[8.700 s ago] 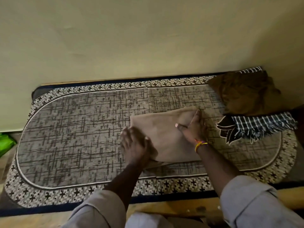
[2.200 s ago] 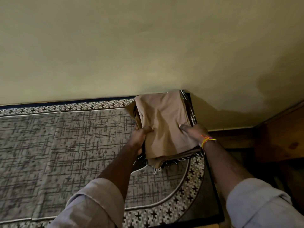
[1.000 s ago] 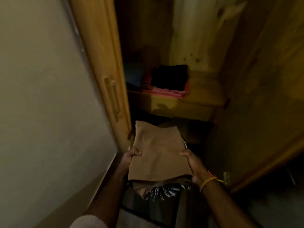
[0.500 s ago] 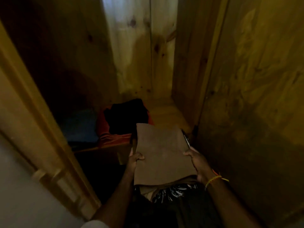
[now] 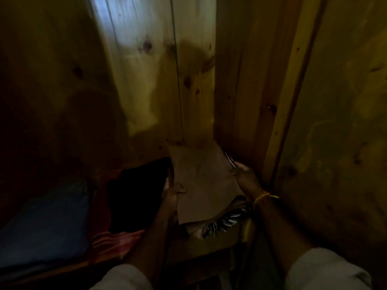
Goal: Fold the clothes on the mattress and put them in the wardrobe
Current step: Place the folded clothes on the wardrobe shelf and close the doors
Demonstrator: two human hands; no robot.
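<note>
I hold a stack of folded clothes (image 5: pixel 203 185) over the right end of a wooden wardrobe shelf (image 5: pixel 209 245). A tan folded cloth lies on top, and a black-and-white checked cloth (image 5: pixel 226 220) sticks out underneath at the near edge. My left hand (image 5: pixel 171 195) grips the stack's left side, thumb on top. My right hand (image 5: pixel 245 176) grips its right side; a yellow thread band circles that wrist. The stack's far edge nearly reaches the wardrobe's back wall (image 5: pixel 159 80). Whether the stack rests on the shelf is hidden.
On the same shelf, to the left, lie a black folded garment (image 5: pixel 136 197) on a red striped cloth (image 5: pixel 117 241), and a blue folded cloth (image 5: pixel 41 227) farther left. A wooden side panel (image 5: pixel 272 91) stands close on the right. The light is dim.
Since the mattress I lifted the stack, turned to the wardrobe, and over the last second pushed it forward and deeper onto the shelf's right end, beside the black garment.
</note>
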